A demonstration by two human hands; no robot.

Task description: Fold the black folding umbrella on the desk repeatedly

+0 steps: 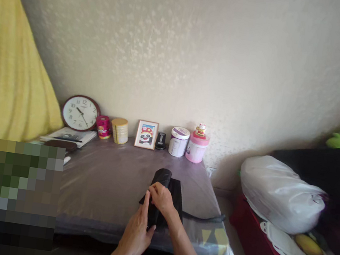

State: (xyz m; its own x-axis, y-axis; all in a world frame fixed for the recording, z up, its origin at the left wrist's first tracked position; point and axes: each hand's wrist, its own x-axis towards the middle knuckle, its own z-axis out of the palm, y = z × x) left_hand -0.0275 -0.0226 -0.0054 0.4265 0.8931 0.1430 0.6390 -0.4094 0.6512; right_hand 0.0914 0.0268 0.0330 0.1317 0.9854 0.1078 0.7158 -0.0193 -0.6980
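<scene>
A black roll (163, 178) of thin sheet material lies lengthwise near the table's front edge, with a flat black flap (177, 196) spread out along its right side. I cannot tell whether it is plastic or cloth. My left hand (138, 228) holds the roll from the left, fingers stretched along its side and thumb near its front end. Across the top, my right hand (161, 198) pinches at the roll's upper left part, its fingertips close to my left fingertips. A dark strap (203, 217) runs from beside the flap to the table's right edge.
Along the wall stand a clock (81, 113), a pink canister (103, 127), a yellow canister (119, 131), a panda picture frame (146, 135), a white tub (179, 142) and a pink tub (197, 149) bearing a cat figurine (201, 129). A white bag (278, 191) sits right of the table (108, 182).
</scene>
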